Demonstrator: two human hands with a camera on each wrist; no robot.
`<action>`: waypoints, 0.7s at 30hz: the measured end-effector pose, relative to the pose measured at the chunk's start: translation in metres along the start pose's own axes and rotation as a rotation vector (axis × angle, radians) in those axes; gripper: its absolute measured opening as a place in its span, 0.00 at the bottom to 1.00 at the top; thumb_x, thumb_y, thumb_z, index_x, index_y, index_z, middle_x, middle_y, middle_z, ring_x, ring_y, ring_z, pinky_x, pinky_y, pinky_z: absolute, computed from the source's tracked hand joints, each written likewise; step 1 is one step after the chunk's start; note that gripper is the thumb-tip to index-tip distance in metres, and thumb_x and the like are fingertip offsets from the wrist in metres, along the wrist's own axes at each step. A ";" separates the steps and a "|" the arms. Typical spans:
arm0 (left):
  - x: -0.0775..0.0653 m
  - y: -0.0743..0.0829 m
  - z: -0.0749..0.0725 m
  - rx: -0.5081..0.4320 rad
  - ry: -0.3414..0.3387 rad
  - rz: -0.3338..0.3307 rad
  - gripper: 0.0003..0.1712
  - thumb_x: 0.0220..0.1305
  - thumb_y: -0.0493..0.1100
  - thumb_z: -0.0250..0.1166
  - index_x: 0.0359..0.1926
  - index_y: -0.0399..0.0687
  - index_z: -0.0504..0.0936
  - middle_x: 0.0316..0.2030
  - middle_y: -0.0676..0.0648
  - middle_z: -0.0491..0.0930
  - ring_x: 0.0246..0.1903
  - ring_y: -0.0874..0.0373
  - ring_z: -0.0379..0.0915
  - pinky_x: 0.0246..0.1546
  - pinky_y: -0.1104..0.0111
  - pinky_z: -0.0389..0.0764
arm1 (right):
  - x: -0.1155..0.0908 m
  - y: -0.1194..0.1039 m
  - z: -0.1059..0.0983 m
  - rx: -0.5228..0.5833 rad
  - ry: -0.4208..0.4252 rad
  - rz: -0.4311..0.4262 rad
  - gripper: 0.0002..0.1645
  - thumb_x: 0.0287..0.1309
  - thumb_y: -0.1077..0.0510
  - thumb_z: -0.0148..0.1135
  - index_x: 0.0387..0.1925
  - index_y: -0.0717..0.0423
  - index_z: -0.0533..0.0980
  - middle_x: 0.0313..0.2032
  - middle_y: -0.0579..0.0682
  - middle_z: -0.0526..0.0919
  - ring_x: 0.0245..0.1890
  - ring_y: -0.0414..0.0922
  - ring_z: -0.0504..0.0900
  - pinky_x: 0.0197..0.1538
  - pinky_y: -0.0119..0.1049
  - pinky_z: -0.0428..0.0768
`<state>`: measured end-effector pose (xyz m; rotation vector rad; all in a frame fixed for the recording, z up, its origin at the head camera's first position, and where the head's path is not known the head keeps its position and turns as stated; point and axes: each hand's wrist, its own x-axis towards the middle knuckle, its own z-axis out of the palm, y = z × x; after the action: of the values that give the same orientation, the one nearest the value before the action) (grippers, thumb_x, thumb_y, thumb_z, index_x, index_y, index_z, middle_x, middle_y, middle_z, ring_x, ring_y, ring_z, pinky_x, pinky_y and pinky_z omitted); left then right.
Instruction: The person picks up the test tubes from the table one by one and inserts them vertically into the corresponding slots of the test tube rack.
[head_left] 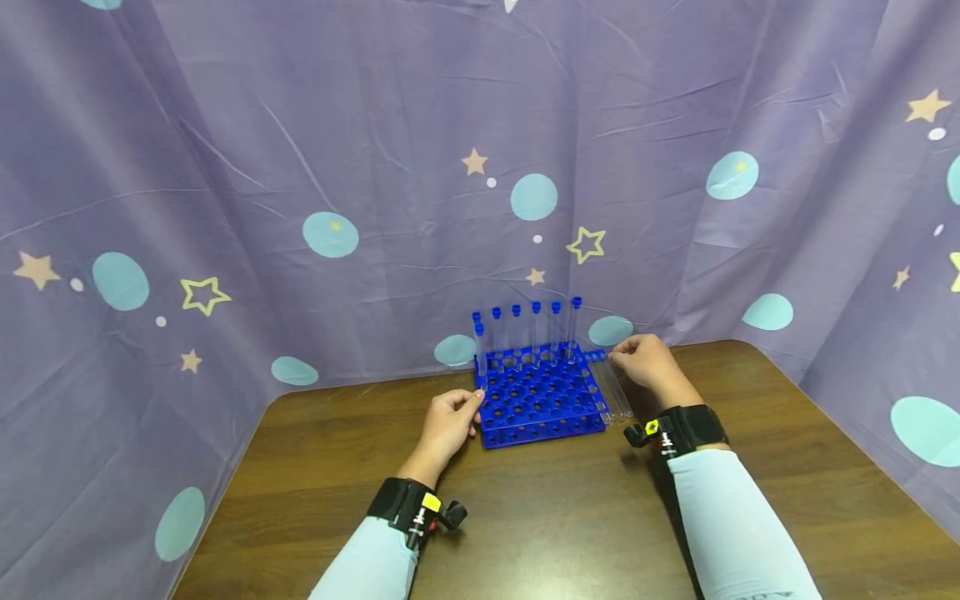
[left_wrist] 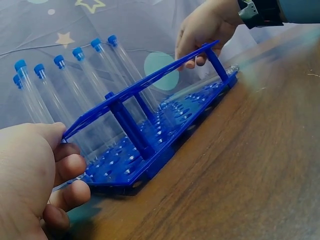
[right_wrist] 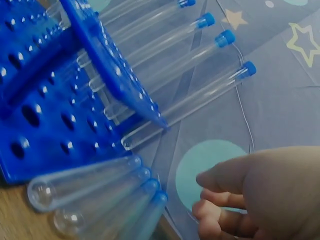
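Note:
My left hand (head_left: 448,425) pinches the near left corner of a blue test tube rack (head_left: 540,432) between thumb and index finger. Several clear test tubes (left_wrist: 85,82) with blue caps stand in the rack's back row and left side. Beside the rack's right end, several more capped tubes (right_wrist: 90,182) lie side by side on the table, rounded ends toward me. My right hand (head_left: 647,362) is by the caps of these lying tubes. In the right wrist view its loosely bent fingers (right_wrist: 220,200) hold nothing, with a gap between them and the caps.
The rack stands on a brown wooden table (head_left: 540,517) near its back edge. A purple curtain (head_left: 405,167) with stars and teal spots hangs close behind and along both sides. Both wrists wear black camera straps (head_left: 693,429).

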<state>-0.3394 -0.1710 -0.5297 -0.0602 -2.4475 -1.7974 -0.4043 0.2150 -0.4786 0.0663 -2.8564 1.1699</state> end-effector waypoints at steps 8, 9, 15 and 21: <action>0.000 0.000 0.001 0.013 0.005 0.009 0.21 0.82 0.52 0.71 0.35 0.40 0.91 0.24 0.48 0.85 0.17 0.60 0.75 0.22 0.70 0.78 | -0.003 0.010 -0.008 -0.153 -0.018 0.059 0.25 0.69 0.52 0.66 0.57 0.68 0.87 0.61 0.69 0.90 0.61 0.70 0.87 0.68 0.65 0.84; 0.000 0.000 0.002 0.013 0.004 0.009 0.21 0.82 0.52 0.71 0.35 0.40 0.91 0.23 0.50 0.84 0.17 0.60 0.75 0.22 0.70 0.78 | -0.004 0.011 -0.008 -0.162 -0.031 0.064 0.26 0.68 0.52 0.67 0.58 0.68 0.86 0.61 0.70 0.89 0.62 0.71 0.87 0.69 0.66 0.84; 0.001 0.001 0.001 0.009 -0.004 0.000 0.21 0.83 0.52 0.70 0.36 0.40 0.91 0.23 0.53 0.83 0.17 0.61 0.74 0.22 0.71 0.78 | -0.002 0.013 -0.004 -0.159 -0.103 0.079 0.25 0.70 0.52 0.67 0.57 0.69 0.86 0.59 0.70 0.89 0.56 0.66 0.88 0.63 0.62 0.87; 0.001 0.001 -0.001 0.013 -0.004 -0.005 0.22 0.83 0.53 0.70 0.36 0.40 0.91 0.23 0.51 0.83 0.17 0.61 0.75 0.22 0.70 0.79 | 0.000 0.012 -0.001 -0.109 -0.141 0.104 0.16 0.71 0.55 0.65 0.48 0.64 0.87 0.35 0.54 0.88 0.32 0.47 0.84 0.39 0.42 0.86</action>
<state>-0.3399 -0.1718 -0.5284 -0.0564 -2.4638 -1.7850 -0.4049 0.2244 -0.4865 -0.0053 -3.0758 1.0639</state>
